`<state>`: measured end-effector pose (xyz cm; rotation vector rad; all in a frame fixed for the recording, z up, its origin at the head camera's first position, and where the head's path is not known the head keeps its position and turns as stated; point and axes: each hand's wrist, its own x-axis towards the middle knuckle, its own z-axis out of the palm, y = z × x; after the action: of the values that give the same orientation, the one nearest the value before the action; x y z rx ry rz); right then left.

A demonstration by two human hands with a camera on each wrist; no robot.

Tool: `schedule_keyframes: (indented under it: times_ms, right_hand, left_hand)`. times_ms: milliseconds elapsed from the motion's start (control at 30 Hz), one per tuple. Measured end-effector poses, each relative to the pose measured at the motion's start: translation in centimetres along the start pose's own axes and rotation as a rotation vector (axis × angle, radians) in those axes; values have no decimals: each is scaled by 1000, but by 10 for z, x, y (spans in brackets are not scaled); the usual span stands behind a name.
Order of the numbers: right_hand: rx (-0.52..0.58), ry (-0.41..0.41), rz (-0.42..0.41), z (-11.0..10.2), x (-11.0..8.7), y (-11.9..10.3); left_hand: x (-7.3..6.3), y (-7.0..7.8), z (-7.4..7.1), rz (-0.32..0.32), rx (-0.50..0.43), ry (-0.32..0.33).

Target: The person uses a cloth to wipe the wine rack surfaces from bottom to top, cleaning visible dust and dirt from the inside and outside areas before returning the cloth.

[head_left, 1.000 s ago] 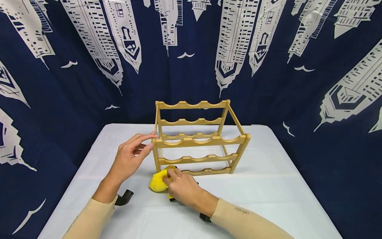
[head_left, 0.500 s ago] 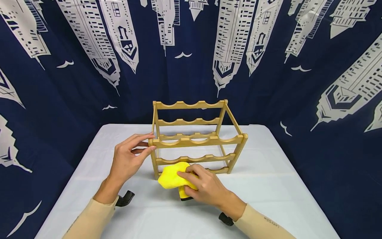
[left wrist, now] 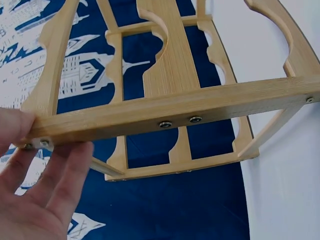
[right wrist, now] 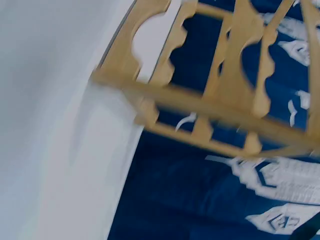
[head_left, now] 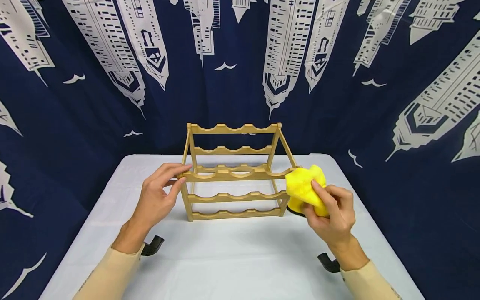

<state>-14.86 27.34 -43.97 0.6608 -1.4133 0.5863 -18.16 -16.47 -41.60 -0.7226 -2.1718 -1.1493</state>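
A light wooden wine rack with scalloped rails stands on the white-covered table. At its upper front left corner my left hand grips the post between thumb and fingers. The left wrist view has the thumb on one face of that post and the fingertips on the other. My right hand pinches a bunched yellow cloth with a dark edge at the rack's front right post, and the cloth covers the upper part of that post. In the right wrist view the rack's side shows, slightly blurred, without the cloth.
A white cloth covers the table. Behind it hangs a navy curtain printed with white buildings and birds. Black curved pieces stick out by the left wrist and the right wrist.
My right hand has carried the yellow cloth from the rack's lower front left across to its front right post. The left hand stays at the upper front left corner.
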Motion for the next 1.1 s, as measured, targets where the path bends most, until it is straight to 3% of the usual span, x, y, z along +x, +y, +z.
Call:
schedule_keyframes:
  times_ms: [133,267,400,600,667,733,833,967,1100]
  right_hand:
    - [-80,-325,53,-10,-18,23]
    - [-73,-637,66,-24,-47,31]
    - [-43,-834,111,-30,-65,34]
    - [-9,-1131,227,-28,-74,38]
    - [-9,-1195,263,-29,-77,38]
    - [-12,-1205,270,-29,-80,38]
    - [9,-1127,220,-31,-85,39]
    - [68,-904,117,-36,-86,43]
    - [63,-657,43,-35,-67,45]
  left_hand:
    - [-1,0,-3,36,36,-28]
    - [-1,0,-4,42,20,-45]
    - [5,0,-5,49,12,-61]
    - [8,-1,-9,39,21,-58]
    - [7,-2,-10,36,22,-63]
    - [7,-2,-10,33,15,-68]
    - [7,-3,-9,33,7,-73]
    - [6,-4,-7,39,8,-83]
    - [5,-5,-6,38,10,-86]
